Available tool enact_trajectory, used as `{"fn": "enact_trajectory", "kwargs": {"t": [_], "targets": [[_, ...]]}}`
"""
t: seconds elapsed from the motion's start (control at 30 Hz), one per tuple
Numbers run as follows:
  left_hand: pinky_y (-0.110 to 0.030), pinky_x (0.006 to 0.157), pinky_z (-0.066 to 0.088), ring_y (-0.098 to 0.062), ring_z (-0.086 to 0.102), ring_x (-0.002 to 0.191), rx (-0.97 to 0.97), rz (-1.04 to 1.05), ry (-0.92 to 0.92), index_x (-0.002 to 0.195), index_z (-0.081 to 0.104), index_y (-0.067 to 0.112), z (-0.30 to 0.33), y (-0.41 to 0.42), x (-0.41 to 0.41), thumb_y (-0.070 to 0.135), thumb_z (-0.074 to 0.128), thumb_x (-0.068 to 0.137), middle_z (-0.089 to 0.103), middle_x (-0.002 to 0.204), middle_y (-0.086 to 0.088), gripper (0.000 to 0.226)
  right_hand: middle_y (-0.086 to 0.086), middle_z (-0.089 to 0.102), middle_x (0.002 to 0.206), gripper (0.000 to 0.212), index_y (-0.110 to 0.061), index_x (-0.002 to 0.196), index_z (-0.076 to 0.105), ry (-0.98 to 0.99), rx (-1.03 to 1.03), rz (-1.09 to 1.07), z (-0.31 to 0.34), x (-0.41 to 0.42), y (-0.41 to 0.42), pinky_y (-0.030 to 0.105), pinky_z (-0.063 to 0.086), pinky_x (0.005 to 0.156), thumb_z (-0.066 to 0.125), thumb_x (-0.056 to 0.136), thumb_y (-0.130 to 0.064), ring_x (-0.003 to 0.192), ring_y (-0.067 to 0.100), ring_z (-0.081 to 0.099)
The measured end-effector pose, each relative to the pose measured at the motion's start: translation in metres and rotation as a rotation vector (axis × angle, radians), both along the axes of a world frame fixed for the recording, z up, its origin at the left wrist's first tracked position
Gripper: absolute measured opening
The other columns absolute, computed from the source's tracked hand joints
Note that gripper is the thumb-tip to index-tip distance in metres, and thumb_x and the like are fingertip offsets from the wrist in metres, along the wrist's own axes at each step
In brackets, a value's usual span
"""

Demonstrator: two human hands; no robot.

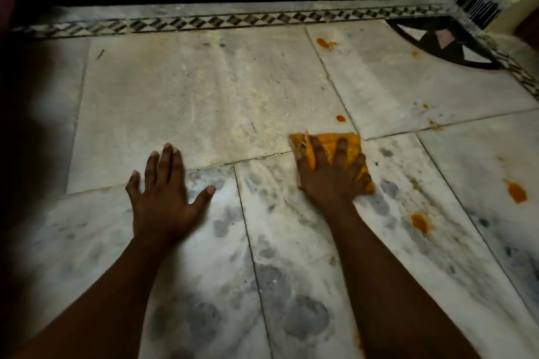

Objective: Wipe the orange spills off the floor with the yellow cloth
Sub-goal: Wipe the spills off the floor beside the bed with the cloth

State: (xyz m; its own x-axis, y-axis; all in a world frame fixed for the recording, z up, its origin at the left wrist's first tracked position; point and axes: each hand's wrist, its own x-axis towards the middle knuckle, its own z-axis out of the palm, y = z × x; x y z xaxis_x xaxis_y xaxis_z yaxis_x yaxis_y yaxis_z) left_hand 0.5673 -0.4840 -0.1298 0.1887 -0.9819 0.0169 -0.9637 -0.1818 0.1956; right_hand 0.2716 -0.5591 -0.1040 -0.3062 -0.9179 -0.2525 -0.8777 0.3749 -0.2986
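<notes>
Mid-wipe. Right hand (331, 175) pressed flat on yellow cloth (326, 143), fingers (341, 148) spread and mostly straight, bearing down rather than gripping. Cloth on marble floor (204, 96) just right of centre. Left hand (163, 201) braced on bare floor at 9 o'clock from cloth, fingers relaxed, holding nothing. Small orange spot (340, 118) just beyond cloth at 12. Larger orange spills (515, 191) well apart at 3 to 4. More at 1. Next move probably short push forward onto nearest spot, then sweeps rightward.

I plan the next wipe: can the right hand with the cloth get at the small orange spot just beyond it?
Probably yes: the orange spot lies just past the yellow cloth under the right hand, with only bare floor between.
</notes>
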Motion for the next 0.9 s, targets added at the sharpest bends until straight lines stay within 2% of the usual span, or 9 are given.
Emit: {"fn": "enact_trajectory", "kwargs": {"t": [0.1,0.23,0.37,0.47,0.53,0.63,0.73,0.8,0.9], "targets": [[-0.06,0.127,0.011,-0.024,0.005,0.166,0.016,0.001,0.011,0.17,0.011,0.02,0.004,0.0,0.001,0.087,0.023,0.09,0.0,0.181,0.002,0.105,-0.007,-0.012,0.176,0.062,-0.065,0.156,0.008,0.032,0.019,0.147,0.0,0.026,0.022,0.069,-0.007,0.122,0.026,0.098,-0.079,0.159,0.042,-0.015],[-0.062,0.127,0.012,-0.026,0.006,0.166,0.047,-0.003,0.023,0.17,0.011,0.018,0.01,0.002,0.002,0.086,0.025,0.091,0.001,0.181,0.0,0.106,-0.016,-0.024,0.172,0.058,-0.078,0.146,-0.004,0.098,0.073,0.481,0.017,0.004,0.126,0.066,-0.002,0.123,0.017,0.092,-0.086,0.16,0.033,-0.017],[-0.062,0.127,0.012,-0.026,0.005,0.166,0.035,-0.008,0.033,0.17,0.01,0.018,0.006,0.002,0.004,0.087,0.025,0.09,0.001,0.181,-0.001,0.107,-0.02,-0.023,0.171,0.064,-0.081,0.142,-0.007,0.187,0.086,0.332,0.021,-0.045,0.167,0.064,0.016,0.123,0.01,0.082,-0.094,0.161,0.033,-0.004],[-0.061,0.127,0.01,-0.026,0.006,0.166,0.029,-0.002,0.008,0.17,0.011,0.017,0.003,0.0,0.003,0.089,0.021,0.089,0.002,0.181,-0.001,0.109,-0.011,-0.012,0.175,0.066,-0.08,0.142,-0.008,0.12,0.021,0.159,0.001,-0.026,0.112,0.069,0.007,0.123,0.011,0.081,-0.093,0.159,0.041,-0.003],[-0.061,0.128,0.008,-0.025,0.006,0.166,0.014,-0.012,0.018,0.17,0.012,0.018,0.004,0.002,-0.001,0.09,0.02,0.089,0.004,0.18,-0.001,0.109,-0.007,-0.007,0.176,0.067,-0.071,0.152,0.004,0.076,-0.02,0.104,-0.006,0.0,0.075,0.069,0.0,0.123,0.02,0.09,-0.089,0.159,0.041,-0.005],[-0.06,0.128,0.007,-0.025,0.008,0.166,0.003,-0.023,0.04,0.17,0.016,0.017,0.007,0.004,0.0,0.089,0.023,0.088,0.008,0.18,-0.003,0.109,-0.006,-0.004,0.176,0.064,-0.064,0.157,0.014,0.088,-0.089,0.271,-0.011,0.014,0.088,0.067,-0.002,0.123,0.027,0.097,-0.081,0.16,0.04,-0.008],[-0.056,0.127,0.017,-0.028,0.023,0.162,-0.024,-0.105,0.12,0.166,0.03,0.01,0.012,0.016,-0.004,0.082,0.032,0.086,0.024,0.176,-0.009,0.108,-0.013,-0.009,0.176,0.064,-0.068,0.154,0.013,0.124,-0.109,0.488,-0.008,-0.027,0.167,0.064,0.003,0.124,0.018,0.093,-0.084,0.161,0.032,-0.005],[-0.052,0.127,0.023,-0.028,0.028,0.161,-0.041,-0.173,0.162,0.166,0.032,0.011,0.013,0.042,-0.01,0.08,0.034,0.085,0.026,0.176,-0.009,0.106,-0.017,-0.012,0.174,0.063,-0.072,0.152,0.008,0.142,-0.071,0.458,-0.003,-0.062,0.198,0.062,0.005,0.124,0.019,0.092,-0.087,0.161,0.028,-0.005],[-0.05,0.13,0.022,-0.026,0.023,0.163,-0.054,-0.208,0.172,0.168,0.025,0.013,0.009,0.108,-0.035,0.079,0.036,0.087,0.02,0.177,-0.005,0.105,-0.014,-0.011,0.175,0.063,-0.074,0.151,0.007,0.091,-0.015,0.319,0.005,-0.076,0.18,0.064,0.002,0.124,0.025,0.092,-0.087,0.161,0.033,-0.006]]}}
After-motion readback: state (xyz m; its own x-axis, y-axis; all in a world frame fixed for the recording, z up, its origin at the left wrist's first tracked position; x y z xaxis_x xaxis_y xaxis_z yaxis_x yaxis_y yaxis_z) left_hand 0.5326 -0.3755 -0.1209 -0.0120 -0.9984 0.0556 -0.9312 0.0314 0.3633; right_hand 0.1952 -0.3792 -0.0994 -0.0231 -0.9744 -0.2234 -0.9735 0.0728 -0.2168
